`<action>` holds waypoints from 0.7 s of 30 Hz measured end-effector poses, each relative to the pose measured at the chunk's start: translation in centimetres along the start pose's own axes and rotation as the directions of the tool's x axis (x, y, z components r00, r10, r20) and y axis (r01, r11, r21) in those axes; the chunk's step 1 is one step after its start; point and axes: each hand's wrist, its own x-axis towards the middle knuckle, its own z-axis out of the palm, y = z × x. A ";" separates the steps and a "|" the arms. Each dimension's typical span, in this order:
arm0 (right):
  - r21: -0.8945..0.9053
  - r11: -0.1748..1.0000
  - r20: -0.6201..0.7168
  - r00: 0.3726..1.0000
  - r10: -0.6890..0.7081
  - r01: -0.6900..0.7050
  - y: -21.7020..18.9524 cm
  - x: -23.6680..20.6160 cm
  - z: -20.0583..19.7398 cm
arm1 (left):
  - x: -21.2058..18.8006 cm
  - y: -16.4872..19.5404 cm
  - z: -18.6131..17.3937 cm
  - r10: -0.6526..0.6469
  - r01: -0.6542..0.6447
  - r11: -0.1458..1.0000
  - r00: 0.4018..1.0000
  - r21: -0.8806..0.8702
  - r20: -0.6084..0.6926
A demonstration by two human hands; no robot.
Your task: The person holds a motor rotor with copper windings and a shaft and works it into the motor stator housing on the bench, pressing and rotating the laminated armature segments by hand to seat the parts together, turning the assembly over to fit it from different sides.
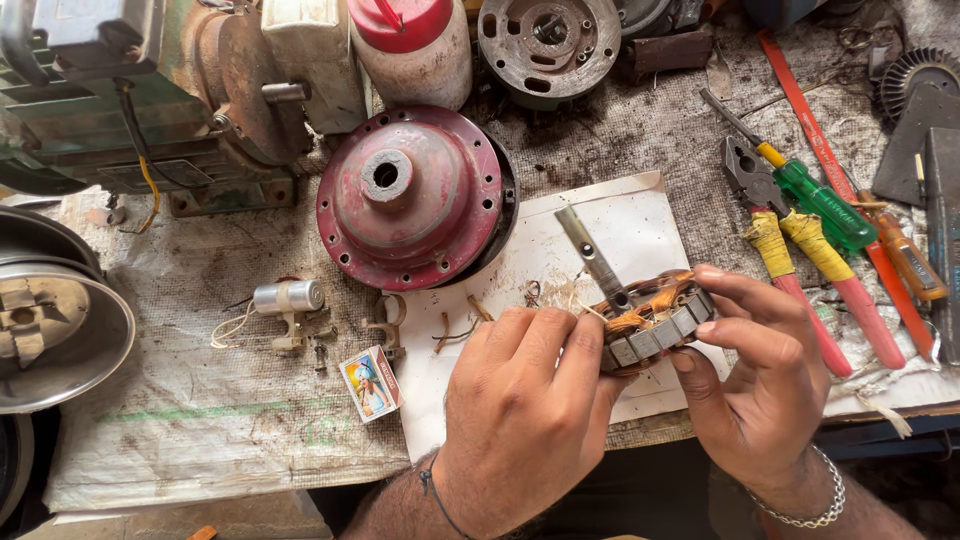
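Both hands hold a small motor stator point(655, 325), a ring of grey laminated steel wound with copper wire, tilted above a white sheet of paper point(640, 225). My left hand point(520, 410) grips its near left side, fingers curled over the rim. On the right side, my right hand point(755, 380) pinches the ring between thumb and fingers. A flat grey metal strip point(592, 255) lies on the paper and touches the stator's far edge. Bits of loose copper wire point(465, 320) lie on the paper to the left.
A red round motor housing point(410, 195) sits behind the paper. Pliers point(790, 270) with yellow-taped red handles, a green screwdriver point(820, 200) and an orange one lie at the right. A small capacitor point(288, 297), a matchbox point(370, 382) and a metal pot point(60, 320) are at the left.
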 end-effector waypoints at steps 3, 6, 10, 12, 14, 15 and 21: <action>-0.027 0.999 0.038 0.999 0.020 -0.019 -0.1 0.0 0.0 | -0.1 0.0 -0.3 -0.003 0.003 1.000 1.000 -0.007 -0.014; -0.038 0.999 0.058 0.998 0.022 -0.020 -0.3 0.3 0.2 | -0.1 -0.1 -0.4 -0.016 0.016 1.000 0.999 0.000 -0.036; -0.055 0.998 0.057 0.998 -0.006 0.009 -0.7 0.7 0.6 | -0.1 -0.3 -0.5 -0.015 0.014 1.000 0.999 -0.015 -0.039; -0.146 0.984 0.050 0.994 -0.092 0.099 -0.9 0.8 0.7 | -0.2 -0.2 -0.4 -0.018 0.018 1.000 0.999 -0.015 -0.033; -0.222 0.959 0.066 0.984 -0.164 0.175 -1.0 0.9 0.6 | -0.2 -0.2 -0.4 -0.014 0.013 1.000 1.000 -0.021 -0.027; -0.251 0.945 0.082 0.978 -0.193 0.208 -1.1 0.9 0.5 | -0.2 -0.2 -0.3 -0.007 0.006 1.000 1.000 -0.026 -0.024; -0.177 0.958 0.100 0.972 -0.212 0.228 -1.3 0.8 0.4 | -0.3 -0.1 0.0 0.004 -0.005 0.999 1.000 -0.036 -0.023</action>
